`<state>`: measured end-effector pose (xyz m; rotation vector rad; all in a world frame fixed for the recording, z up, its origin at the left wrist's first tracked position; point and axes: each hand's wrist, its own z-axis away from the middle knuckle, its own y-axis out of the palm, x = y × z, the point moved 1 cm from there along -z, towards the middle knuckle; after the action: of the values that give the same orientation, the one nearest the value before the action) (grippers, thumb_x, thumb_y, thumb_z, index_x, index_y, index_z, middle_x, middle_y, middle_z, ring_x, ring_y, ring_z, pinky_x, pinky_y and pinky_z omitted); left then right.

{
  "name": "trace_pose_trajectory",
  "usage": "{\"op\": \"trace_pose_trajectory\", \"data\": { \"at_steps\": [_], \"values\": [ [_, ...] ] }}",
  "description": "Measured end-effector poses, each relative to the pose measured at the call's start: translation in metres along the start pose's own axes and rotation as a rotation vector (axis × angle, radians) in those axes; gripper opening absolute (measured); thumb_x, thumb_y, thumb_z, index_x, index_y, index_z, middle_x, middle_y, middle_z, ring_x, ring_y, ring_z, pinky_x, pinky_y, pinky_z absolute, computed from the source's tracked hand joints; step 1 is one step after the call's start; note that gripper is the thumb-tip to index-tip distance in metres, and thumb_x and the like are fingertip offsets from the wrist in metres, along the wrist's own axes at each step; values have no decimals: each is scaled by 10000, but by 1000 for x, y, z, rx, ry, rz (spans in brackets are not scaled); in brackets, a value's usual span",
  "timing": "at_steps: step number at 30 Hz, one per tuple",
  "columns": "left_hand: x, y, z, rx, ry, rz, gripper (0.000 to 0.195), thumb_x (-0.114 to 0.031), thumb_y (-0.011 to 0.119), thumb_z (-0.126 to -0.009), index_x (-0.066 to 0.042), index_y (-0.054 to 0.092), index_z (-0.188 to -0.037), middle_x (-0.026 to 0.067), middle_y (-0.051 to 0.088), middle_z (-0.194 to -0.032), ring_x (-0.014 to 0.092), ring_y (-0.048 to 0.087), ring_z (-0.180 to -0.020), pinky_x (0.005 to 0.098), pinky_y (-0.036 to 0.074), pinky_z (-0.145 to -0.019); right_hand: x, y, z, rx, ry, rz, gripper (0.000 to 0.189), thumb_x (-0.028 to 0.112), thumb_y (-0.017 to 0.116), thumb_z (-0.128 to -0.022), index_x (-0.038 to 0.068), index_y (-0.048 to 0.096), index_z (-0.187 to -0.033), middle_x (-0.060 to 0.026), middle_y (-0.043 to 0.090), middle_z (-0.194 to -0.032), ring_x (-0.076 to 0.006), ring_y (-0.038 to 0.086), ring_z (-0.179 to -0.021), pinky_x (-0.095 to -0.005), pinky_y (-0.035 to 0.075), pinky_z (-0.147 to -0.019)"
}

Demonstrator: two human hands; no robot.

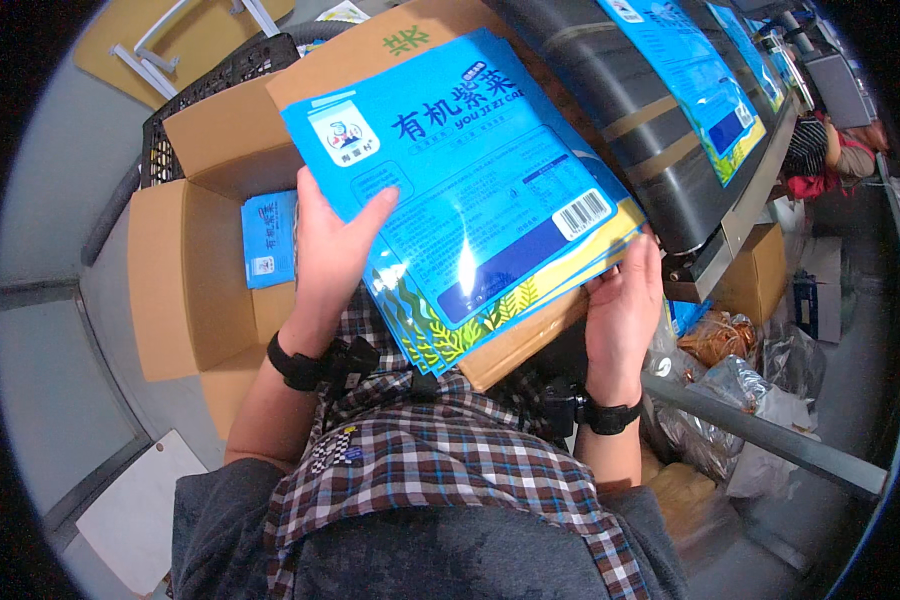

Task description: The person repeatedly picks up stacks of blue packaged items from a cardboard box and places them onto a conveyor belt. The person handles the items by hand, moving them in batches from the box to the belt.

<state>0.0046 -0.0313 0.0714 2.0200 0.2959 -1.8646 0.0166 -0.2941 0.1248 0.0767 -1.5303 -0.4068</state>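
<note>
Both hands hold a stack of blue printed plastic pouches (pixel 457 195), tilted in front of my apron. My left hand (pixel 337 240) grips its left edge, thumb on top of the uppermost pouch. At the lower right corner, my right hand (pixel 626 300) holds the edge, its fingers partly hidden beneath. The top pouch carries writing, a barcode and yellow-green seaweed drawings. Under the stack, a brown cardboard flap (pixel 525 337) shows. To the left is an open cardboard box (pixel 217 262) with more blue pouches (pixel 270 240) inside.
A black conveyor belt (pixel 645 142) at the upper right carries further blue pouches (pixel 690 82). Below its end are clear plastic bags (pixel 720 390), a cardboard box (pixel 754 274) and a metal bar (pixel 765 435). Behind the open box stands a black plastic crate (pixel 221 90). Another person (pixel 832 154) is at far right.
</note>
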Motion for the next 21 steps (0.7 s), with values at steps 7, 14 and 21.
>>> {"op": "trace_pose_trajectory", "data": {
  "at_steps": [7, 14, 21],
  "values": [
    [-4, -1, -1, 20, 5, 113, 488, -20, 688, -843, 16, 394, -1230, 137, 592, -1163, 186, 598, -1047, 329, 509, -878, -4, 0, -7, 4, -23, 122, 427, 98, 525, -977, 42, 395, -1380, -62, 618, -1099, -134, 624, -944, -293, 534, -777],
    [-8, 2, -3, 1, -31, 68, 516, -146, 735, -854, 21, 403, -1212, 138, 595, -1160, 180, 595, -1036, 318, 502, -874, -5, -6, -6, 30, -40, 105, 280, 65, 511, -960, 39, 474, -1237, -59, 627, -1103, -148, 639, -955, -292, 542, -779],
    [-11, 6, -4, 22, 35, 47, 561, -144, 771, -818, 27, 403, -1205, 148, 582, -1171, 195, 585, -1063, 324, 498, -889, -5, -3, -7, 23, -31, 29, 255, 111, 459, -997, 54, 475, -1244, -48, 629, -1065, -131, 647, -902, -290, 557, -738]
  ]
}}
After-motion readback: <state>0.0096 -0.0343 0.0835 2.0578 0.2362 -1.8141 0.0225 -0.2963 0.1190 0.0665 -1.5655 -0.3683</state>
